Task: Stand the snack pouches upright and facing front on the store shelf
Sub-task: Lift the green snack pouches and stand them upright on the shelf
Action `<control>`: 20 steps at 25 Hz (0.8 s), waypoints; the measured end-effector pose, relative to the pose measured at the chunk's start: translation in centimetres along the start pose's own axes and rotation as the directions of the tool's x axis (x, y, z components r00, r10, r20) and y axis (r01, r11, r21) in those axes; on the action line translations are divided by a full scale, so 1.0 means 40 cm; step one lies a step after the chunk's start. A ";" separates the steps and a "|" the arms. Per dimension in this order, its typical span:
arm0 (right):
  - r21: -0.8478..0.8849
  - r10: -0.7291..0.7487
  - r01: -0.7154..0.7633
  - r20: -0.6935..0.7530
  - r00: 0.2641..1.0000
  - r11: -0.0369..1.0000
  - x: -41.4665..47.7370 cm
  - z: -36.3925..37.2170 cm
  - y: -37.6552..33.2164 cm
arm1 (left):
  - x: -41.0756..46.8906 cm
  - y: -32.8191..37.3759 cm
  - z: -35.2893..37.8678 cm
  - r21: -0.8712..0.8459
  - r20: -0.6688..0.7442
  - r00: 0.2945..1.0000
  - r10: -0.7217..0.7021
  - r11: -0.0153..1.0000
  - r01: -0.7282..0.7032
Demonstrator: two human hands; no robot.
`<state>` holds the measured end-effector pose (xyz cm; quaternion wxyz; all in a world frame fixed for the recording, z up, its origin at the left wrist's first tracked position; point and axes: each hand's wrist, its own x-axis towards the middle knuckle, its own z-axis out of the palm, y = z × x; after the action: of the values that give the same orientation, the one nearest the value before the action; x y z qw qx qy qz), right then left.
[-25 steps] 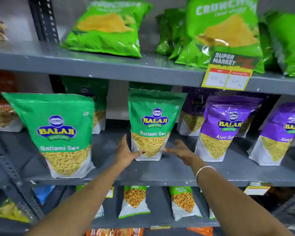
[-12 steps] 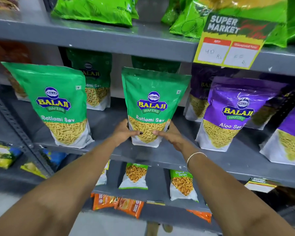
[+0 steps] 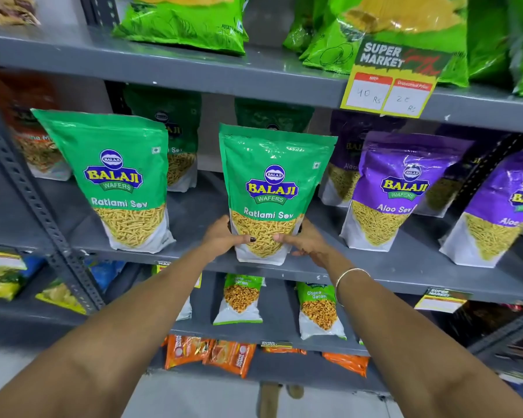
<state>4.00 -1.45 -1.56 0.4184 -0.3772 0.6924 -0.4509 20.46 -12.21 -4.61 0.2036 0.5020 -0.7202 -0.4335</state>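
Observation:
A green Ratlami Sev pouch (image 3: 271, 182) stands upright and faces front at the middle of the grey shelf (image 3: 375, 273). My left hand (image 3: 224, 236) grips its lower left edge and my right hand (image 3: 307, 242) grips its lower right edge, thumbs across the front. A second green Ratlami Sev pouch (image 3: 118, 182) stands upright to the left. Two purple Aloo Sev pouches (image 3: 396, 191) (image 3: 501, 212) stand to the right, the far one leaning. More pouches stand behind in shadow.
Bright green chip bags (image 3: 187, 22) lie on the shelf above, with a yellow price tag (image 3: 390, 86) hanging from its edge. Small Chana Garam packs (image 3: 242, 297) and orange packets (image 3: 224, 354) fill the lower shelves. A perforated grey upright (image 3: 43, 212) runs down the left.
Both hands went from hovering open beside the middle green pouch to gripping its lower edges. The view has moved closer and tilted down.

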 end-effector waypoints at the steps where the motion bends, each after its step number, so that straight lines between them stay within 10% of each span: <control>1: -0.007 0.011 -0.011 -0.005 1.000 1.000 -0.004 0.002 0.000 | -0.004 0.001 0.000 -0.010 0.005 1.000 -0.002 1.000 0.002; 20: -0.069 0.032 -0.033 -0.014 0.999 0.997 -0.011 0.008 0.000 | -0.022 0.007 -0.004 -0.039 0.061 0.998 -0.004 0.999 0.006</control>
<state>4.45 -1.17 -1.55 0.4079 -0.3774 0.7162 -0.4222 20.79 -11.45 -4.15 0.1904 0.4863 -0.7161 -0.4632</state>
